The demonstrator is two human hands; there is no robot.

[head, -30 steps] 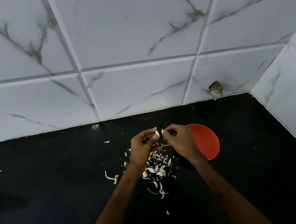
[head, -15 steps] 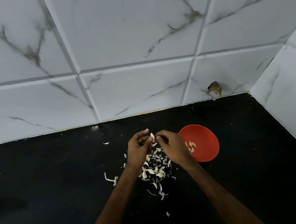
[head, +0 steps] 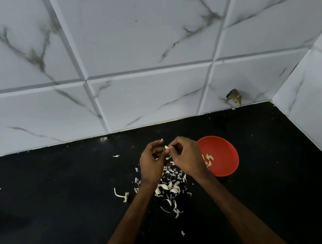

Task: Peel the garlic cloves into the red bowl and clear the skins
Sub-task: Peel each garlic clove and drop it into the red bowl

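Left hand (head: 151,164) has its fingers curled in and pinches a small garlic clove (head: 166,147), held up above the black counter (head: 63,196) and just left of the red bowl (head: 227,154). The right hand (head: 187,157) meets it from the other side, thumb and forefinger nipped onto the clove's upper end; whether they have skin or bare flesh is too small to tell. A clove like this should be very light and firm, likely slick once bare, so the steadier hold is probably across its fat middle with 1 hand while the other works at the pointed tip, where the skin lifts most easily. The skin itself looks papery and brittle, apt to tear off in flakes, not as 1 piece. A few peeled cloves (head: 209,159) lie in the bowl, which sits close beside the right wrist and looks light enough to slide if knocked. Below the 2 hands the skins (head: 171,184) lie scattered on the counter, with a stray stem piece (head: 120,194) off to the left. These scraps would drift at a breath, so sweeping them together with the edge of a hand should serve better than picking.
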